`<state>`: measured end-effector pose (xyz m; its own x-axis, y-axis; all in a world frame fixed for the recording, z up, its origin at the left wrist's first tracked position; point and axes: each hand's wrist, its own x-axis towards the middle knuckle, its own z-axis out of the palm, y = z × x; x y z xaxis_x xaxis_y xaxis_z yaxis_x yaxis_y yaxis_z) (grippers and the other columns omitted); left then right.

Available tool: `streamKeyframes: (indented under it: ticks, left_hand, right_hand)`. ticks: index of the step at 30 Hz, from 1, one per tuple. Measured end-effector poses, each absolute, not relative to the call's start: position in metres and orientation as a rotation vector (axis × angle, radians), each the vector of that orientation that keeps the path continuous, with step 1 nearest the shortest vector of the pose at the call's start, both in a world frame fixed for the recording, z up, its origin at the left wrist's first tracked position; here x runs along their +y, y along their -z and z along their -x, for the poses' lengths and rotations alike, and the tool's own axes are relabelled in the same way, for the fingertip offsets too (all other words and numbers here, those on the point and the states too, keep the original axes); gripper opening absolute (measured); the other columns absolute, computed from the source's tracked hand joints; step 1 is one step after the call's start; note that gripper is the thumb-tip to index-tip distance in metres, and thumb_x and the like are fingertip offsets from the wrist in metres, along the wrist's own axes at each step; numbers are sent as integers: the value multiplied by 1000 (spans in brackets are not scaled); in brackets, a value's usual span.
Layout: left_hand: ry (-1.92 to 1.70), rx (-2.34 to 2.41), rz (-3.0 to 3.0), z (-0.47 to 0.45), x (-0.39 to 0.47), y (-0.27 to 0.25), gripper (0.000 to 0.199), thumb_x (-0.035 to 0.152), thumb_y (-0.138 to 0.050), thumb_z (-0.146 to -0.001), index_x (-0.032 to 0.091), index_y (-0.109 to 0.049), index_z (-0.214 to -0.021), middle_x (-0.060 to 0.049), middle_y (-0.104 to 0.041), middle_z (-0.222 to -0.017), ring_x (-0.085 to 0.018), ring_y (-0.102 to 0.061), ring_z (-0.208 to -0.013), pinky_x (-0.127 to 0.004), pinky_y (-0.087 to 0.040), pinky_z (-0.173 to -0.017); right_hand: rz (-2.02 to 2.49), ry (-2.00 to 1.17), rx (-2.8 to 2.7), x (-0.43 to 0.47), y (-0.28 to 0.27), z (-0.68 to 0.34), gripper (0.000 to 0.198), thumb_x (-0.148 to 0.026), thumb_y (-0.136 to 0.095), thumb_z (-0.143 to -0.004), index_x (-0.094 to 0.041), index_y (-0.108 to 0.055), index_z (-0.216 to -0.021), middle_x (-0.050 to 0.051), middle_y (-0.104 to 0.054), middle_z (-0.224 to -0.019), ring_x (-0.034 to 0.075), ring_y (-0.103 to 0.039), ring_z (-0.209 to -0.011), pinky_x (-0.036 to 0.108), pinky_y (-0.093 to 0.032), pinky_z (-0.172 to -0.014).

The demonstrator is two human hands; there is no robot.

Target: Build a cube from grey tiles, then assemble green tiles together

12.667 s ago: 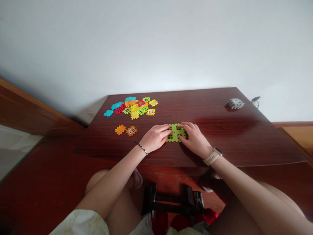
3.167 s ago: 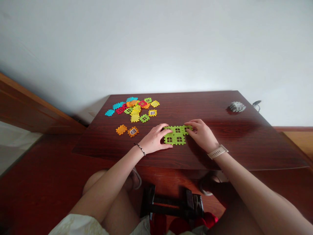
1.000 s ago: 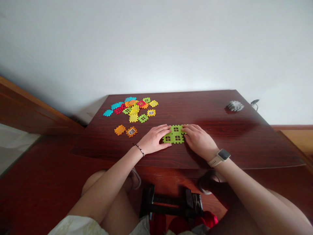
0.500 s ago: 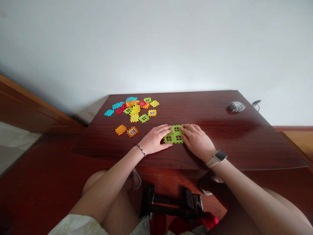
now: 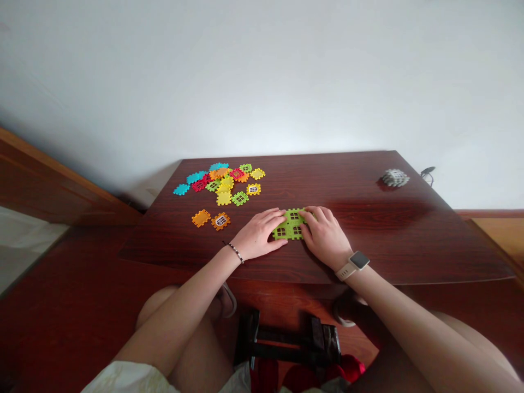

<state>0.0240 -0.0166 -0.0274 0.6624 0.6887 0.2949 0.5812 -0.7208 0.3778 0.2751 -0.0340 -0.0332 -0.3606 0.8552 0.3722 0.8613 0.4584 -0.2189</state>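
Observation:
Several green square puzzle tiles with window cut-outs are joined into one green panel (image 5: 290, 225), which lies flat on the table near its front edge. My left hand (image 5: 256, 234) grips the panel's left side, fingers on its far part and thumb along the near edge. Over the right part lies my right hand (image 5: 326, 236), its fingers bent and pressing on the tiles; it hides that end of the panel. Left of my left hand rest a plain orange tile (image 5: 201, 218) and an orange tile with a white window (image 5: 221, 221).
A loose pile of yellow tiles (image 5: 224, 195), blue tiles (image 5: 196, 177), red and green ones spreads over the back left of the dark wooden table (image 5: 319, 180). Grey tiles (image 5: 395, 177) are stacked at the back right, near a black cable (image 5: 428, 172). A wall stands behind.
My right hand has shifted slightly left over the panel and covers more of its lower right. The left hand keeps its hold.

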Motion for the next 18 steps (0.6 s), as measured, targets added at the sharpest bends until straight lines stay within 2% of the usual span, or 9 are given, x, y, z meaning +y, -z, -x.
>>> streamKeyframes:
  ticks: [18]
  left_hand:
    - [-603,1020,-2641,-24,-17,27,58,45,-72,-101,23,-55,-151,-14,-55,-161,-33,-47,-156,-57,-42,-130]
  right_hand:
    - [1448,10,-2284,-34,32,-276,37,-28,-47,-108,-19,-64,-140,18,-65,-141,37,-55,-130,53,-52,-106]
